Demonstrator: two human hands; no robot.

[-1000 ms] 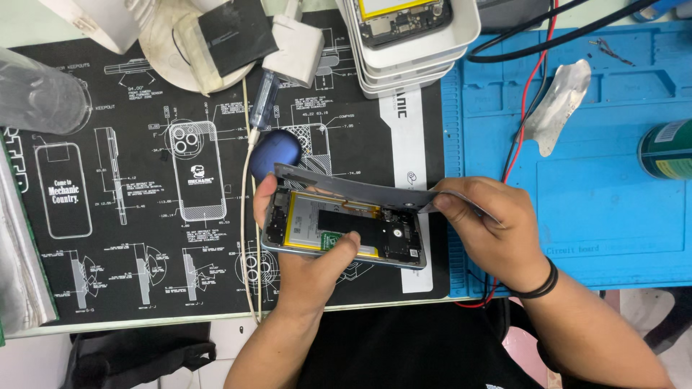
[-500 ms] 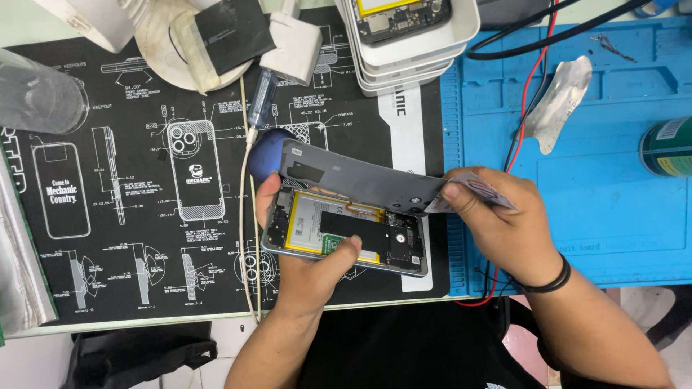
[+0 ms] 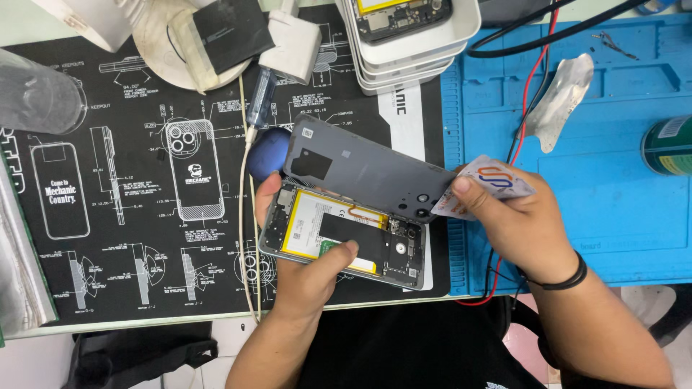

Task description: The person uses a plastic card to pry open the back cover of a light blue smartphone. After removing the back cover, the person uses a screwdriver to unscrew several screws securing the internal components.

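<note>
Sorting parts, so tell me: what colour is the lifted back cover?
Grey back cover, clearest in the head view.

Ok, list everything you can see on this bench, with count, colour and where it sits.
Opened phone: one, grey frame, yellow-edged battery, centre.
Back cover: one, grey, lifted above the phone.
Card: one, white with orange and blue, at the cover's right edge.
Black mat: one, white drawings, left.
Blue mat: one, right.
White trays: a stack, top centre.
Charger: one, white, top.
Can: one, green, far right.
Left hand: holds the phone.
Right hand: holds the card.
</note>
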